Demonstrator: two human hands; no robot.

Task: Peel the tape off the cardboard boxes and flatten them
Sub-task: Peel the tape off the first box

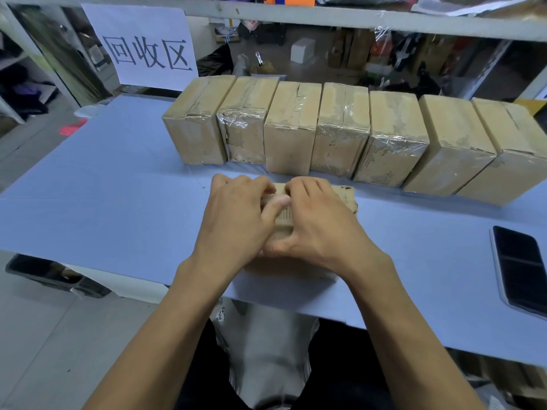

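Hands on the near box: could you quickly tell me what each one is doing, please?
Left hand: pinching clear tape on the box.
Right hand: gripping the box.

Row of boxes [340,137] at table [103,179] rear, one box [344,198] before it — probably lying flat, phone [521,264] right.

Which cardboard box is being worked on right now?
The brown cardboard box lying alone nearest the person, under the left hand and right hand; the seven taped boxes behind stand untouched.
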